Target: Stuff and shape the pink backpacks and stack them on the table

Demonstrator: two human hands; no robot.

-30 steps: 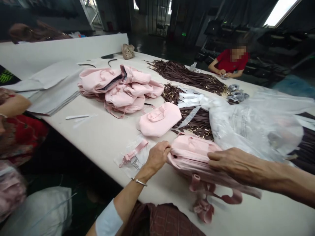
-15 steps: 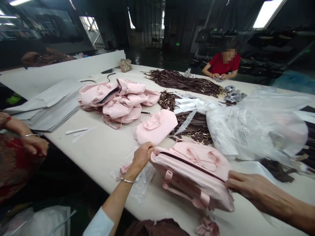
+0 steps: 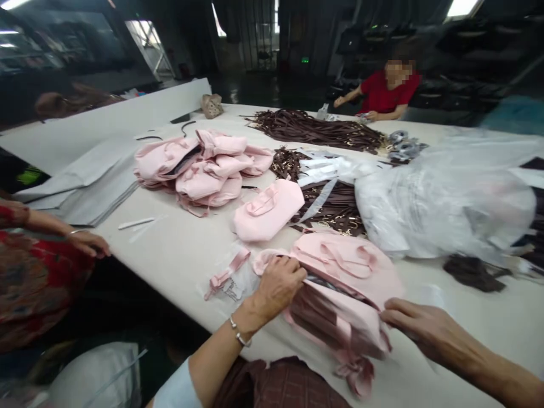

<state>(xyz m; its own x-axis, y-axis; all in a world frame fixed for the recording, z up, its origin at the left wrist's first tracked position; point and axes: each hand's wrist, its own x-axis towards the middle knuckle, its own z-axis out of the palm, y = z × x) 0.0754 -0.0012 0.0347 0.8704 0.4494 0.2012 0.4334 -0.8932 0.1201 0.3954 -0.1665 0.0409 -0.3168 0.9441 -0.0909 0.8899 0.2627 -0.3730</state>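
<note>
A pink bag (image 3: 361, 323) rests on the table right in front of me, its top zipper parted and a dark patterned lining showing inside. My left hand (image 3: 276, 286), with a bracelet on its wrist, has its fingers curled over the bag's opening near the left end. At the right end, my right hand (image 3: 412, 323) pinches the bag's edge between thumb and fingers. A pink ribbon-like piece (image 3: 357, 374) lies by the bag's lower edge. Left of the bag is a pink strap (image 3: 227, 272) on clear plastic.
Farther back lie another pink bag (image 3: 267, 209), a pile of pink bags (image 3: 204, 170) and bundled brown straps (image 3: 318, 133). Clear plastic bags (image 3: 442, 198) bulge at right. One person (image 3: 385, 93) works across the table; another person's hand (image 3: 89, 242) is at left.
The bag's top has gone from nearly closed to gaping. My left hand has slid right from the corner along the opening. At left, the other person's hand has moved right.
</note>
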